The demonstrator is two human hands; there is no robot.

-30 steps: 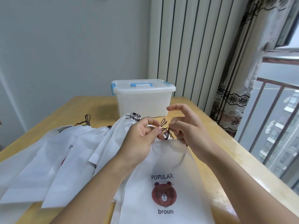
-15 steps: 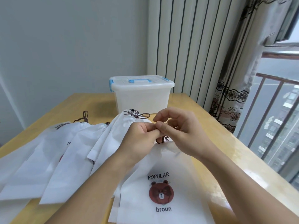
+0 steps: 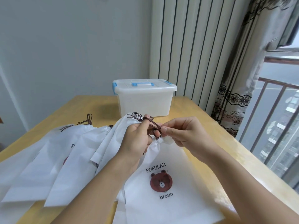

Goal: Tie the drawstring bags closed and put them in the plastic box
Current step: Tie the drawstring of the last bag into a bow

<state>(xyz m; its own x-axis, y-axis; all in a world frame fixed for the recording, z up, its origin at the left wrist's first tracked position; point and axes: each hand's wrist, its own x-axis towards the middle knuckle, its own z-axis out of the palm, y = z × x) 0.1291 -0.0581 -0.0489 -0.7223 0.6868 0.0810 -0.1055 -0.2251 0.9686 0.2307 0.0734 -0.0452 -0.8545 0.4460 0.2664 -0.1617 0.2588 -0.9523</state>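
A white drawstring bag (image 3: 163, 199) with a brown bear print and the words POPULAR and broun lies in front of me, its neck gathered. My left hand (image 3: 137, 138) and my right hand (image 3: 182, 133) meet above that neck. Both pinch the brown drawstring (image 3: 153, 125), which loops around a left finger and runs tight to my right thumb and forefinger. Several more white bags (image 3: 64, 159) with brown cords fan out to the left. The translucent plastic box (image 3: 144, 99) with blue handle and latches stands behind, lid on.
All of it sits on a light wooden table (image 3: 202, 126). A striped panel and a patterned curtain (image 3: 233, 94) hang behind on the right, beside a window with a metal railing (image 3: 275, 118).
The two hands have drawn slightly apart, pulling the brown cord taut between them. The cord now loops over a left finger; the camera view has dropped a little.
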